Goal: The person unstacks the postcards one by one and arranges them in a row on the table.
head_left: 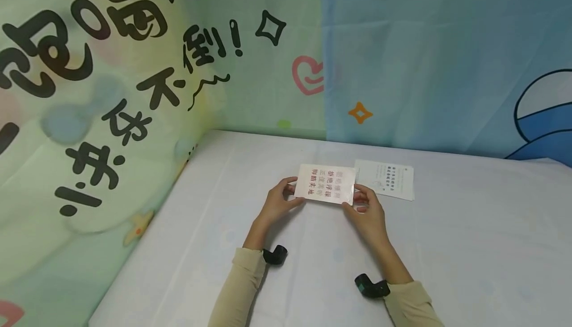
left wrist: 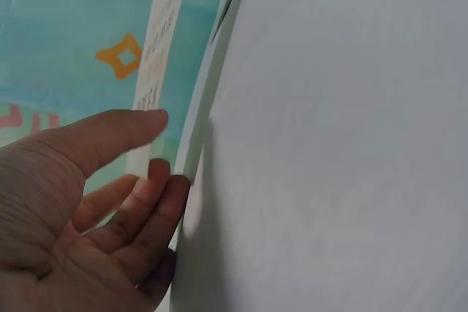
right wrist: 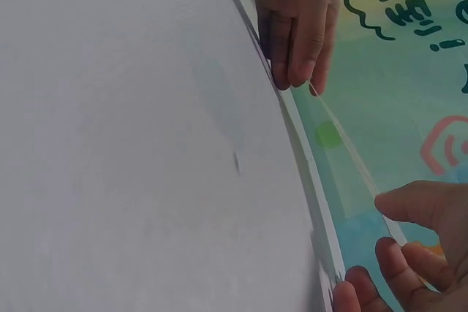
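A white card (head_left: 325, 184) with columns of red and grey printed characters is held up between both hands over the table. My left hand (head_left: 279, 200) pinches its left end, thumb on the near side and fingers behind. At the other end my right hand (head_left: 368, 212) pinches the lower right corner the same way. The left wrist view shows the card (left wrist: 157, 56) nearly edge-on, with the left thumb (left wrist: 124, 133) against it. In the right wrist view it is a thin pale strip (right wrist: 351, 147) running between the two hands.
Behind the held card, a second white card (head_left: 391, 180) with dark print lies on the white table (head_left: 469, 227). A printed fabric backdrop (head_left: 424, 58) hangs along the back and left of the table. Both wrists carry small black cameras (head_left: 373, 286).
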A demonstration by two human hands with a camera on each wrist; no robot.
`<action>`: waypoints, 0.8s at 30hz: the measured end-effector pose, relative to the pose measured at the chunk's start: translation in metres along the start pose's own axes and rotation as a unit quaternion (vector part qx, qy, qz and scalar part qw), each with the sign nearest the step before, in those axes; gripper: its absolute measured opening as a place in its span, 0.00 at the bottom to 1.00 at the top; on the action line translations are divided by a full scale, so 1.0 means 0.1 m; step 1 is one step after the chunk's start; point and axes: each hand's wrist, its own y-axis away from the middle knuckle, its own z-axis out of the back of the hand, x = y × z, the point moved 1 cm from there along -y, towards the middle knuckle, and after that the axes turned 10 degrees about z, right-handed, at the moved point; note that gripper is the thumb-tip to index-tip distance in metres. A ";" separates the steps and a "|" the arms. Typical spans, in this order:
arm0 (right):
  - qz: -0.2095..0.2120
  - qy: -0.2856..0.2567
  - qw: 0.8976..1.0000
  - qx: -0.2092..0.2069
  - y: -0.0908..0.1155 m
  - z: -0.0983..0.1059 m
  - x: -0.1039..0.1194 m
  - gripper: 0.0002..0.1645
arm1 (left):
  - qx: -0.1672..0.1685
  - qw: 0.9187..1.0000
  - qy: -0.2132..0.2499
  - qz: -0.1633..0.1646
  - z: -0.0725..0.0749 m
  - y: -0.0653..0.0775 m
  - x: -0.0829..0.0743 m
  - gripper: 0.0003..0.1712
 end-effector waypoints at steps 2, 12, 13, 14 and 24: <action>-0.002 -0.001 1.000 0.004 0.00 -0.05 0.00 0.34 | -0.005 1.000 0.003 0.004 0.05 0.00 0.03 0.34; 0.011 -0.018 1.000 0.018 -0.04 -0.26 0.05 0.32 | -0.036 0.999 0.026 0.023 0.25 0.02 0.12 0.36; 0.012 -0.017 0.999 0.025 -0.05 -0.28 0.06 0.32 | -0.039 0.999 0.026 0.027 0.27 0.02 0.12 0.36; 0.014 -0.013 0.999 0.031 -0.05 -0.30 0.06 0.33 | -0.043 0.998 0.027 0.029 0.30 0.02 0.12 0.37; 0.034 -0.015 0.997 0.069 -0.11 -0.52 0.13 0.38 | -0.058 0.997 0.018 0.050 0.51 0.02 0.17 0.40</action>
